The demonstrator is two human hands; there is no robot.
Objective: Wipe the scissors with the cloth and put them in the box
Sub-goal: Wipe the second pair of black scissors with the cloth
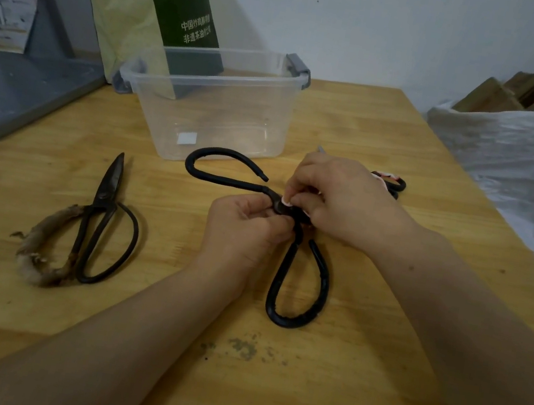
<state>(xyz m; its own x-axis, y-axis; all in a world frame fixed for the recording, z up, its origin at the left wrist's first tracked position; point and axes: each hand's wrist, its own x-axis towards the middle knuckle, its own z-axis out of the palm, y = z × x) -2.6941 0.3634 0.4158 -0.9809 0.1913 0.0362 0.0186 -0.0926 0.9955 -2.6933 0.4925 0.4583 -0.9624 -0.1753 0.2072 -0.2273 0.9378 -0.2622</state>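
An old pair of scissors [101,212] lay at the left of the tabletop [335,386], with the clear plastic box [219,119] standing further back. At centre, the black scissors [320,279] were spread wide. The left hand [244,230] pinched them at the pivot, and the right hand [339,199] pinched a white cloth [288,202] against it.

Left hand [243,230], right hand [340,197], both curled.

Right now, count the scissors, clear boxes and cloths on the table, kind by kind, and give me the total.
Scissors: 3 (held scissors, left scissors, far scissors partly behind the right hand)
Clear box: 1
Cloth: 1, only white slivers showing
Total: 5
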